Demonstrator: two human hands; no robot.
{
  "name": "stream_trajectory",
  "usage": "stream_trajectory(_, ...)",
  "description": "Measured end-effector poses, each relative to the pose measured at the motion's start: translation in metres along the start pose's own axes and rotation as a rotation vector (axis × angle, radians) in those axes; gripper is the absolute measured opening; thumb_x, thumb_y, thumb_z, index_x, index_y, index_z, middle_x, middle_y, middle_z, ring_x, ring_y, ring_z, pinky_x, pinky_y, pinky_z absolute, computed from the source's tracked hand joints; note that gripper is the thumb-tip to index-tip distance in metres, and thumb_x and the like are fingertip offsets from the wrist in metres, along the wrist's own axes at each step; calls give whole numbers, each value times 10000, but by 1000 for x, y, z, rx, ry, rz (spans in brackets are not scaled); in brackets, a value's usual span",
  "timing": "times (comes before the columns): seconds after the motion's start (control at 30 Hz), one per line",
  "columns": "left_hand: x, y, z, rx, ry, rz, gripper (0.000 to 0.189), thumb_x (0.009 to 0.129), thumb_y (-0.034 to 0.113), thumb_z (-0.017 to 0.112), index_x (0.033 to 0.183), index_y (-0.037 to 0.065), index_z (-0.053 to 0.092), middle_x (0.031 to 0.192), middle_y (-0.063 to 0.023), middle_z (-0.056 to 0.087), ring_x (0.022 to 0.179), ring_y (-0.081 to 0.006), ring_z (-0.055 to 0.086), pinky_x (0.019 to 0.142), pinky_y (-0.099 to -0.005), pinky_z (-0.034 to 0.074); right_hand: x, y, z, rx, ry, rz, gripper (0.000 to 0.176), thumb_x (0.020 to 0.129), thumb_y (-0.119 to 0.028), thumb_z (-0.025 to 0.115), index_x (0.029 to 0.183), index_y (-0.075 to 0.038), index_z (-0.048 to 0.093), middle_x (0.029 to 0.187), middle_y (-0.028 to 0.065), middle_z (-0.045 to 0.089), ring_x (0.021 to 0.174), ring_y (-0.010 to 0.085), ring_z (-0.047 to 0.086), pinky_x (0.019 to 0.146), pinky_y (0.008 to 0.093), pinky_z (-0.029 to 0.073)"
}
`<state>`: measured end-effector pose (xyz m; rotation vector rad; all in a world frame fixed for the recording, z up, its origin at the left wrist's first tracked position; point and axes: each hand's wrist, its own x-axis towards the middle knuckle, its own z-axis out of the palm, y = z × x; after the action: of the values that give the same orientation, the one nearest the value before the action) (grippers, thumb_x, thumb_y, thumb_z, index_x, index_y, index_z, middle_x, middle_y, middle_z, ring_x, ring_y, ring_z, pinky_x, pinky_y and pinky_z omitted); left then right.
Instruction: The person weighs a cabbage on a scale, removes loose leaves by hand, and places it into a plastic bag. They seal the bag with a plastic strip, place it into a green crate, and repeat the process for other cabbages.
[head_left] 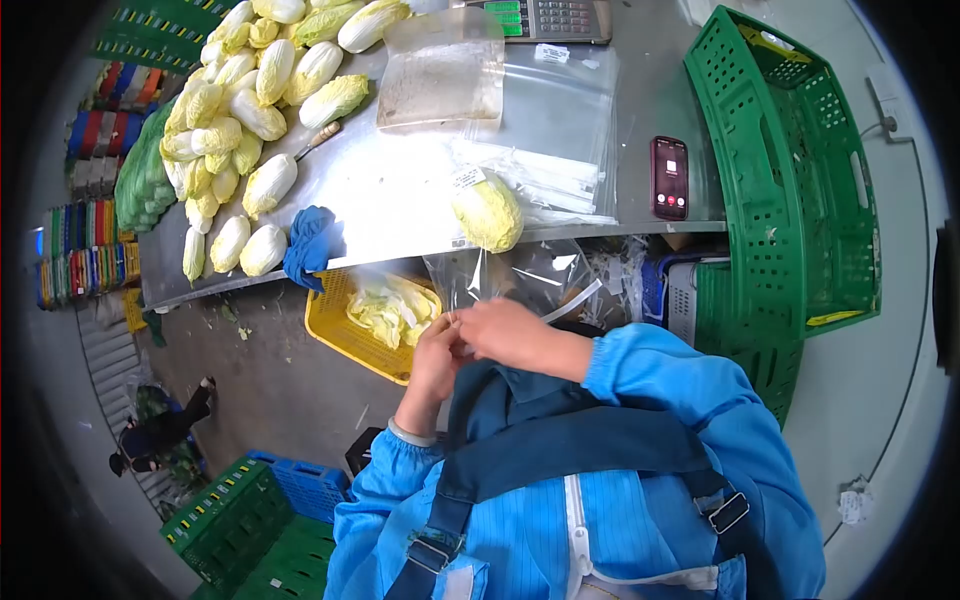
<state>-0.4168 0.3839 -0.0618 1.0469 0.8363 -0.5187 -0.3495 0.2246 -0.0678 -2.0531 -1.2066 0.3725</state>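
Table (400,190): steel, cabbage (487,212) at its near edge. Bag (520,275): clear plastic, just below that edge. Right hand (510,335) and left hand (435,360): touching, fingers curled, pinching the bag's rim.

steel table (400,190) | left: cabbages (230,110) heaped | knife (318,138) beside heap | blue cloth (308,245) hanging over front edge | centre: clear bags (560,110), bagged cabbage (488,212) at front edge | right: phone (669,177) | far edge: scale (548,18)
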Motion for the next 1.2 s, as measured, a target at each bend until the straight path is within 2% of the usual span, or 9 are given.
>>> stream_trajectory(0.2, 1, -8, 17, 157, 122, 100, 220, 982, 88, 424, 1158, 22, 537, 917, -86, 650, 778, -146, 640, 688, -272, 542, -4, 4, -5, 77, -118, -3, 126, 792, -135, 625, 885, -55, 595, 882, 99, 617, 791, 314, 603, 707, 428, 486)
stream_trajectory(0.37, 12, -7, 7, 156, 107, 129, 357, 1000, 92, 410, 1344, -1, 414, 955, -188, 670, 855, -230, 681, 766, -311, 554, -62, 21, -41, 161, -236, -29, 182, 830, -214, 631, 903, -57, 574, 866, 111, 604, 851, 316, 599, 708, 440, 488)
stream_trajectory(0.5, -10, 14, 7, 162, 47, 34, 395, 1000, 89, 391, 1383, 4, 350, 1018, -217, 654, 932, -263, 671, 822, -354, 545, -138, 46, -53, -162, -329, 361, 181, 820, -246, 650, 841, -68, 626, 856, 101, 598, 866, 294, 602, 717, 413, 499)
stream_trajectory(0.53, -12, 14, 7, 151, 42, 16, 397, 1000, 88, 386, 1385, 3, 344, 1032, -221, 649, 943, -265, 667, 835, -365, 543, -142, 47, -58, -130, -573, 415, 174, 816, -248, 656, 802, -75, 638, 845, 92, 592, 849, 284, 602, 712, 395, 501)
stream_trajectory(0.63, -9, 9, 9, 6, 3, -3, 386, 1001, 91, 385, 1376, 7, 350, 1085, -224, 629, 975, -265, 656, 866, -400, 535, -97, 11, -69, 121, 48, 227, 169, 812, -241, 667, 801, -77, 627, 833, 71, 587, 848, 272, 597, 707, 375, 496)
stream_trajectory(0.7, -8, 7, 13, -15, 38, 5, 385, 991, 66, 390, 1371, 14, 357, 1069, -194, 624, 932, -239, 657, 807, -383, 556, -50, 4, -61, 150, 192, 57, 158, 802, -222, 674, 782, -76, 617, 819, 45, 582, 857, 259, 592, 712, 369, 490)
stream_trajectory(0.87, -9, 6, 12, 46, 127, 30, 367, 980, 46, 417, 1345, 14, 400, 1001, -134, 625, 863, -184, 650, 724, -320, 562, 6, 10, 2, 83, -147, -51, 211, 799, -238, 680, 903, -66, 615, 896, 50, 594, 882, 246, 570, 763, 373, 458)
stream_trajectory(1.07, -2, -8, 0, 196, 239, 152, 441, 977, 35, 432, 1407, 7, 336, 988, -156, 634, 836, -206, 667, 724, -322, 569, -2, 3, -21, 153, -194, -200, 216, 840, -250, 649, 867, -42, 597, 877, 88, 592, 901, 259, 574, 783, 397, 460)
stream_trajectory(1.2, -8, 5, -9, 229, 71, 100, 565, 992, 42, 410, 1493, 39, 148, 983, -240, 650, 844, -292, 691, 750, -356, 590, -106, 40, -49, -37, -159, 53, 227, 879, -273, 597, 834, -51, 601, 875, 98, 586, 866, 273, 569, 784, 396, 467)
